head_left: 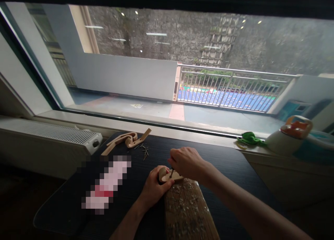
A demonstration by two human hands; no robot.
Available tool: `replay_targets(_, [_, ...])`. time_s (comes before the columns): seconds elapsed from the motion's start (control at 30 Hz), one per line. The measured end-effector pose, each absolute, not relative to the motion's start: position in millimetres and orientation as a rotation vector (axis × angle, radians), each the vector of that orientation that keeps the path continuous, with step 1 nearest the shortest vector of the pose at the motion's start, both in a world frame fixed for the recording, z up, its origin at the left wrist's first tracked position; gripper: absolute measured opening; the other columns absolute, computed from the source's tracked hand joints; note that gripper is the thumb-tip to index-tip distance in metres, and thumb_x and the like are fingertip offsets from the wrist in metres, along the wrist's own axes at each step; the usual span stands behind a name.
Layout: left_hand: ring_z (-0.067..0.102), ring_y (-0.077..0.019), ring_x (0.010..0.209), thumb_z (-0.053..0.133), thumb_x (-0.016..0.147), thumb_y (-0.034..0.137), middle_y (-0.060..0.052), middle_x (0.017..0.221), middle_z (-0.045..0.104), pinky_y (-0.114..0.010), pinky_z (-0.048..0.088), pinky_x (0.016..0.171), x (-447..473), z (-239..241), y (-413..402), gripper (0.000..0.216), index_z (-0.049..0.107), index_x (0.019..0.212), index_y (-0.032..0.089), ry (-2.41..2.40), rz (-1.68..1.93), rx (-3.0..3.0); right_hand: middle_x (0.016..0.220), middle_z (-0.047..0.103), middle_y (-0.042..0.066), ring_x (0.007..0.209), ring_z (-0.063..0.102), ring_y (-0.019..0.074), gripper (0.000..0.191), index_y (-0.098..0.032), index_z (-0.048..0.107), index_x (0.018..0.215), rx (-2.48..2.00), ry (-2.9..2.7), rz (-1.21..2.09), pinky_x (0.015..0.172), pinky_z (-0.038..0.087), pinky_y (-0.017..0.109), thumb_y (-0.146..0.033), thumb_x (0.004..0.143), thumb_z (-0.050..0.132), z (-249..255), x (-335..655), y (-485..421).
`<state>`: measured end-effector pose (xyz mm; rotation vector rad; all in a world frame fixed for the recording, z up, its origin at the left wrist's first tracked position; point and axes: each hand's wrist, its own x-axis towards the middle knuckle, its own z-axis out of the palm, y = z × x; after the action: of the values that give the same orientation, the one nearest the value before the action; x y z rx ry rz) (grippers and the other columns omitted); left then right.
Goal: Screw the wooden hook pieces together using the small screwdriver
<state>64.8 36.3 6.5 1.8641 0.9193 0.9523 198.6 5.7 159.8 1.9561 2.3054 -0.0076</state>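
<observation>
My left hand [155, 183] is closed around a small curved wooden piece [166, 177], pressing it on the end of a thick wooden block [189, 208]. The fist of my right hand [184, 158] grips a screwdriver whose thin dark shaft [171, 173] points down at the curved piece. Its handle is hidden in my fingers, and the tip meets the wood beside my left thumb. Beyond my left hand lie more curved wooden pieces [132, 140] with holes in them, and several loose screws [145, 152].
All this sits on a dark table [221, 160] by a large window. A blurred pinkish item [111, 181] lies on the left. A white radiator [52, 132] stands past the table's left edge. On the sill at right are a green cloth-like thing [249, 138] and a white container [280, 139] with an orange top.
</observation>
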Motion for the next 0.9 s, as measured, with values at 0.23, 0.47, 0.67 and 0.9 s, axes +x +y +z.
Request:
replay_targets(0.23, [0.059, -0.0175, 0.08, 0.066, 0.068, 0.023, -0.001, 0.084, 0.063, -0.028, 0.048, 0.073, 64, 8, 34, 0.02, 0.055, 0.084, 0.019, 0.924, 0.952, 1.856, 0.083, 0.07, 0.007, 0.075, 0.065, 0.0215, 0.023, -0.018, 0.061, 0.1, 1.798, 2.45, -0.045, 0.057, 0.036, 0.028, -0.029, 0.084, 0.049, 174, 203, 5])
replay_targets(0.47, [0.058, -0.0181, 0.081, 0.066, 0.068, 0.022, -0.001, 0.084, 0.062, -0.029, 0.046, 0.078, 64, 8, 34, 0.017, 0.057, 0.083, 0.018, 0.951, 0.913, 1.868, 0.08, 0.068, 0.004, 0.074, 0.062, 0.0161, 0.016, -0.016, 0.059, 0.081, 1.704, 2.557, -0.041, 0.053, 0.028, 0.026, -0.02, 0.087, 0.045, 161, 196, 7])
replay_targets(0.67, [0.059, -0.0186, 0.083, 0.068, 0.066, 0.022, -0.001, 0.084, 0.062, -0.029, 0.046, 0.081, 65, 6, 35, 0.02, 0.056, 0.082, 0.018, 0.967, 0.955, 1.859, 0.074, 0.067, 0.004, 0.066, 0.062, 0.015, 0.022, -0.017, 0.057, 0.086, 1.902, 2.424, 0.041, 0.052, 0.026, 0.026, -0.029, 0.092, 0.04, 150, 195, 13])
replay_targets(0.9, [0.061, -0.0202, 0.085, 0.066, 0.069, 0.026, -0.003, 0.09, 0.065, -0.031, 0.048, 0.079, 63, 3, 34, 0.025, 0.058, 0.091, 0.018, 0.931, 0.925, 1.843, 0.074, 0.068, 0.005, 0.069, 0.065, 0.0183, 0.018, -0.017, 0.058, 0.093, 1.821, 2.46, 0.051, 0.052, 0.028, 0.027, -0.03, 0.087, 0.048, 163, 190, 10])
